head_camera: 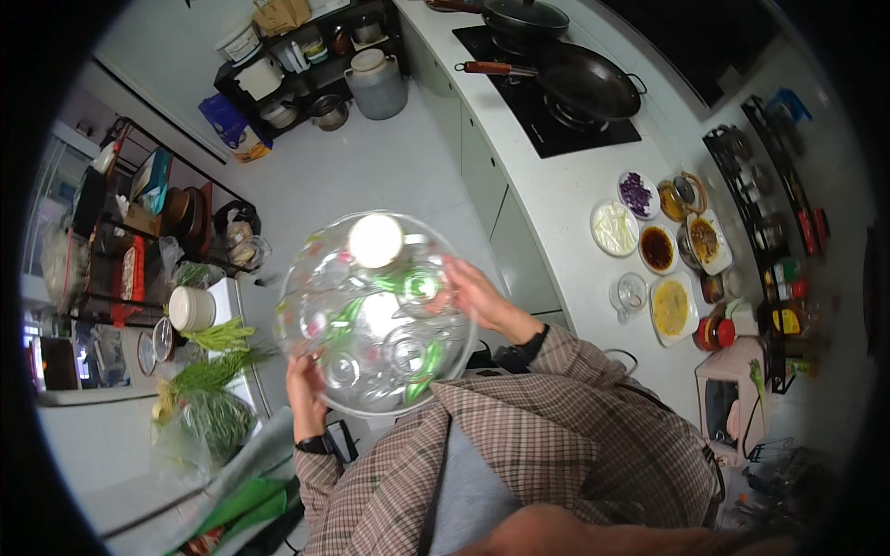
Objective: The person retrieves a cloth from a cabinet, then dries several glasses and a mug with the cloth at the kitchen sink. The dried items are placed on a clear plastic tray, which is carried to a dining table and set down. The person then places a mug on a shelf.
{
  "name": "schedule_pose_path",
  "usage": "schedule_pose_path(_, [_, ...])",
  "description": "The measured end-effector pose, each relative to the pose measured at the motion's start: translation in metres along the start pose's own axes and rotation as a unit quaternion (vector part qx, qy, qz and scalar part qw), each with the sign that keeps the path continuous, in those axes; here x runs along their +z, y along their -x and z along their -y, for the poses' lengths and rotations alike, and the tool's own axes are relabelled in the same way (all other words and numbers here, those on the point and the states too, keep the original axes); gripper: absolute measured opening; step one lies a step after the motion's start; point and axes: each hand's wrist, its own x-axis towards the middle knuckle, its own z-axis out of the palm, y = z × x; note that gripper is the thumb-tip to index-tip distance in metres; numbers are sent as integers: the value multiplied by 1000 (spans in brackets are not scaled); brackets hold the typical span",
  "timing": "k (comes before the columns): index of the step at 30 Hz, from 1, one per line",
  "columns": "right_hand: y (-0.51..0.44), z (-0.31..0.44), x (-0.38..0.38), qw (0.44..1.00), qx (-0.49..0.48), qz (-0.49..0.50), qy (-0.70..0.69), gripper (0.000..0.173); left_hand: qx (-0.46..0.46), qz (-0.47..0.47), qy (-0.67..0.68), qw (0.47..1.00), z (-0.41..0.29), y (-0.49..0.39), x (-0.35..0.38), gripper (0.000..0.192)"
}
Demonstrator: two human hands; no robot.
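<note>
Both my hands hold up a large round clear tray (288,347) with a green leaf pattern, in front of my body over the floor. My left hand (306,389) grips its lower left rim. On the right side my right hand (480,295) grips the rim, its fingers seen partly through the clear material. Several clear glass cups (342,370) appear on the tray; glare and blur hide their exact shapes. Bright round reflections lie across its upper part and centre.
At the right, a white counter (549,187) bears a wok (591,80) on a black cooktop (556,139), dishes of food, a glass teapot (678,198) and a pink appliance (730,403). Leafy vegetables (215,417) and a rack (104,222) stand left; a lidded metal pot (377,83) stands ahead.
</note>
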Motion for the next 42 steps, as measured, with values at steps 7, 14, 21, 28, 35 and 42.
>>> schedule_pose_path(7, [-192,-7,50,994,108,-13,13,51,63,-92,60,992,-68,-94,-23,29])
schedule_pose_path(14, [-328,30,40,999,40,-4,-14,54,40,-34,70,996,-159,-248,37,34])
schedule_pose_path(21, [-345,54,-31,977,-46,-203,40,43,-73,43,-26,996,-164,-364,137,29])
schedule_pose_path(28, [-277,64,-95,928,-94,-358,43,46,-109,200,-77,971,-111,-395,228,30])
schedule_pose_path(35, [-135,14,-78,793,-184,-580,3,37,-233,347,-225,880,-51,-365,306,33])
schedule_pose_path(42, [-35,-25,-103,715,-205,-666,-59,33,-251,428,-284,821,28,-304,356,26])
